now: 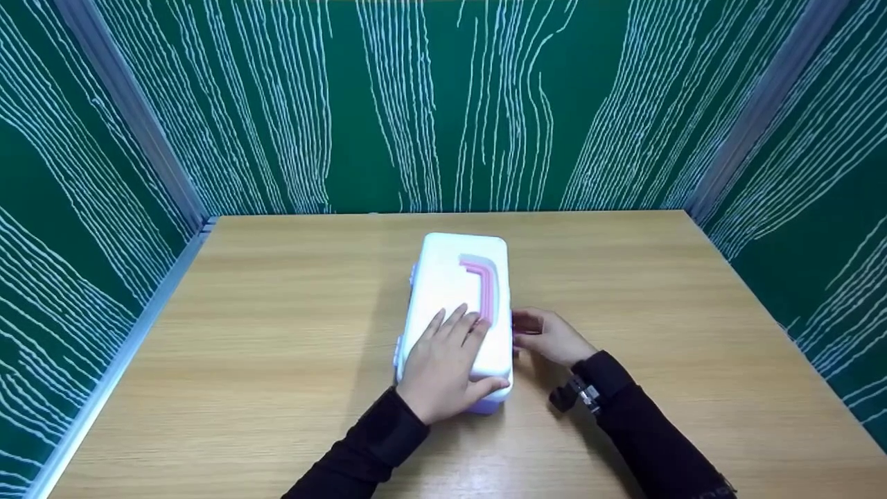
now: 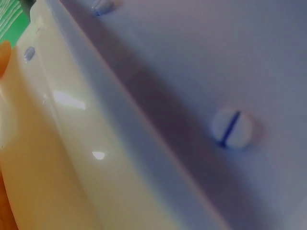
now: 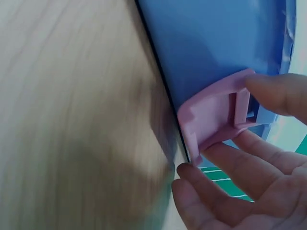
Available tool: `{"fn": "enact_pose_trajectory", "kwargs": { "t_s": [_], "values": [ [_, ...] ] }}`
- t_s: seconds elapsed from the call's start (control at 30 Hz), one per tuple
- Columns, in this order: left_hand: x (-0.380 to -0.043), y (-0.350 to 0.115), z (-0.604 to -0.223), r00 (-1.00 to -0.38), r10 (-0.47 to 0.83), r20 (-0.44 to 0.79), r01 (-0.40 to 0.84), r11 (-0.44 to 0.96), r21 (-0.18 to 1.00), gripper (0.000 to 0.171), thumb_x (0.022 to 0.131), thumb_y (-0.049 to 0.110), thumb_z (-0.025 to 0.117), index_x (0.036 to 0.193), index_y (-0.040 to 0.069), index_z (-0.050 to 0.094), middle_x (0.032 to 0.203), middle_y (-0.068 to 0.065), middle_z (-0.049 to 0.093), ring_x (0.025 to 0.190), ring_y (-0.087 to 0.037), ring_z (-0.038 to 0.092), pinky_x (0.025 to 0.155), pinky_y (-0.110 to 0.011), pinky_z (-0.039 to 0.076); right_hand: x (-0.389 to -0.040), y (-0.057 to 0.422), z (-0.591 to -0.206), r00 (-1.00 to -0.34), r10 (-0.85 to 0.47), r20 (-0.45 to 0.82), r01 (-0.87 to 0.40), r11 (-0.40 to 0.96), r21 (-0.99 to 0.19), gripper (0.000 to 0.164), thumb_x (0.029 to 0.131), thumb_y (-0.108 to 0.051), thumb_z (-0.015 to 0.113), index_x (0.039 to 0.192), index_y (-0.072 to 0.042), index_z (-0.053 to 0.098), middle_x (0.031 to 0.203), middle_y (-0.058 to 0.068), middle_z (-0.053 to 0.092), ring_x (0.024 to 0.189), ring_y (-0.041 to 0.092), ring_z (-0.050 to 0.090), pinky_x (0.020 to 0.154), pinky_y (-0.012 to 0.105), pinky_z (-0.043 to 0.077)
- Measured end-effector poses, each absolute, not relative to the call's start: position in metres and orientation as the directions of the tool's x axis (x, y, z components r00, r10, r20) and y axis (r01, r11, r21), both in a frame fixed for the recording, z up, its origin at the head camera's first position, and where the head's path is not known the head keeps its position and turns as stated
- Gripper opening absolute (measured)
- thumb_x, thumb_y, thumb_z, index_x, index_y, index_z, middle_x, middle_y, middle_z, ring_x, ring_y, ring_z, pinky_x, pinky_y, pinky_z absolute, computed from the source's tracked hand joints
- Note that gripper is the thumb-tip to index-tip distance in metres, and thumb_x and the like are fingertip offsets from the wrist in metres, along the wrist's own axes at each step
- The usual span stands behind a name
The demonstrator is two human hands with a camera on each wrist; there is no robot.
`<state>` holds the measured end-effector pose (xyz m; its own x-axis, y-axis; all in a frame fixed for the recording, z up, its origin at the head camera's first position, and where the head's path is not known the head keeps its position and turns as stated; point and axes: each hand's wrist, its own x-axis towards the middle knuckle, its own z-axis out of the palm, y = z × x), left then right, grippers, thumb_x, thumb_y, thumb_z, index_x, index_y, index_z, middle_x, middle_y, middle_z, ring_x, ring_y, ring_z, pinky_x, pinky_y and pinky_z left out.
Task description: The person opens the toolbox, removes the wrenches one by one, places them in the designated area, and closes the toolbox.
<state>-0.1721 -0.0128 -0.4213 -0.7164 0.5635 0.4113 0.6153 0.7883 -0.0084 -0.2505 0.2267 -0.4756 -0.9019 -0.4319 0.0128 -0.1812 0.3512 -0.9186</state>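
A white-lidded storage box (image 1: 443, 277) stands on the table, its lid down and a pink carry handle (image 1: 488, 294) folded into the top. Below the lid, its lilac base (image 1: 485, 407) shows at the near end. My left hand (image 1: 440, 371) lies on the near part of the lid with fingers spread, fingertips by the handle. At the box's right side, my right hand (image 1: 552, 338) pinches a pink latch (image 3: 213, 117), which stands out from the side wall in the right wrist view. The thumb is at its upper edge, fingers beneath. A round knob (image 2: 232, 128) shows on the lilac wall in the left wrist view.
The box is near the middle of a wooden table (image 1: 277, 298). Hinge-like tabs (image 1: 398, 350) stick out along its left side. Green panels with white lines (image 1: 443, 104) enclose the table at the back and both sides.
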Motion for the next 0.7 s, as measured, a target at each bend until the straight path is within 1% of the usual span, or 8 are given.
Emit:
{"fn": "enact_pose_trajectory", "kwargs": {
  "t_s": [0.13, 0.27, 0.37, 0.47, 0.53, 0.6, 0.7],
  "values": [
    [-0.173, -0.013, -0.422, -0.718, 0.563, 0.409, 0.615, 0.788, -0.004, 0.083, 0.086, 0.072, 0.050, 0.142, 0.011, 0.050, 0.141, -0.007, 0.056, 0.140, -0.026, 0.044, 0.118, -0.043, 0.031, -0.250, 0.224, -0.477, -0.902, -0.432, -0.025, -0.134, 0.334, -0.933, 0.050, 0.094, -0.005, 0.058, 0.137, 0.014, 0.041, 0.136, 0.035, 0.051, 0.130, 0.045, 0.049, 0.103, 0.035, 0.049],
    [-0.172, -0.012, -0.421, -0.722, 0.564, 0.401, 0.616, 0.788, 0.001, 0.082, 0.086, 0.071, 0.051, 0.141, 0.011, 0.050, 0.142, -0.007, 0.056, 0.140, -0.026, 0.043, 0.118, -0.044, 0.031, -0.249, 0.222, -0.479, -0.895, -0.446, -0.029, -0.131, 0.324, -0.937, 0.051, 0.095, -0.002, 0.053, 0.140, 0.015, 0.036, 0.142, 0.036, 0.044, 0.134, 0.047, 0.043, 0.108, 0.040, 0.044],
    [-0.171, -0.012, -0.420, -0.732, 0.565, 0.382, 0.613, 0.790, 0.008, 0.082, 0.086, 0.070, 0.051, 0.142, 0.010, 0.049, 0.144, -0.008, 0.054, 0.141, -0.027, 0.042, 0.119, -0.044, 0.030, -0.248, 0.222, -0.479, -0.893, -0.450, -0.022, -0.145, 0.333, -0.932, 0.051, 0.096, -0.003, 0.050, 0.142, 0.015, 0.034, 0.142, 0.035, 0.044, 0.134, 0.046, 0.043, 0.111, 0.046, 0.040],
    [-0.168, -0.010, -0.417, -0.739, 0.565, 0.367, 0.608, 0.794, 0.003, 0.082, 0.087, 0.068, 0.052, 0.143, 0.008, 0.047, 0.145, -0.011, 0.052, 0.142, -0.029, 0.041, 0.118, -0.044, 0.030, -0.246, 0.221, -0.477, -0.914, -0.404, -0.036, -0.115, 0.343, -0.932, 0.052, 0.096, -0.003, 0.048, 0.143, 0.013, 0.035, 0.142, 0.032, 0.047, 0.132, 0.042, 0.047, 0.113, 0.049, 0.037],
    [-0.166, -0.008, -0.416, -0.732, 0.569, 0.374, 0.609, 0.793, -0.014, 0.080, 0.087, 0.065, 0.055, 0.144, 0.009, 0.047, 0.144, -0.014, 0.052, 0.140, -0.032, 0.042, 0.118, -0.044, 0.032, -0.244, 0.219, -0.475, -0.933, -0.356, -0.048, -0.081, 0.341, -0.937, 0.052, 0.095, -0.004, 0.049, 0.144, 0.011, 0.037, 0.142, 0.029, 0.049, 0.131, 0.038, 0.049, 0.112, 0.046, 0.039],
    [-0.164, -0.004, -0.416, -0.713, 0.584, 0.389, 0.618, 0.785, -0.046, 0.078, 0.087, 0.062, 0.057, 0.146, 0.012, 0.045, 0.144, -0.017, 0.051, 0.139, -0.035, 0.043, 0.116, -0.045, 0.034, -0.243, 0.217, -0.472, -0.950, -0.307, -0.060, -0.042, 0.315, -0.948, 0.052, 0.096, -0.007, 0.050, 0.144, 0.009, 0.039, 0.143, 0.027, 0.049, 0.130, 0.035, 0.051, 0.110, 0.042, 0.042],
    [-0.162, 0.001, -0.417, -0.677, 0.617, 0.400, 0.640, 0.763, -0.093, 0.078, 0.084, 0.060, 0.062, 0.149, 0.021, 0.043, 0.146, -0.019, 0.048, 0.137, -0.037, 0.044, 0.115, -0.048, 0.035, -0.241, 0.214, -0.469, -0.961, -0.265, -0.079, 0.006, 0.266, -0.964, 0.053, 0.097, -0.010, 0.052, 0.145, 0.007, 0.038, 0.145, 0.027, 0.047, 0.127, 0.032, 0.053, 0.102, 0.035, 0.049]
  ]
}}
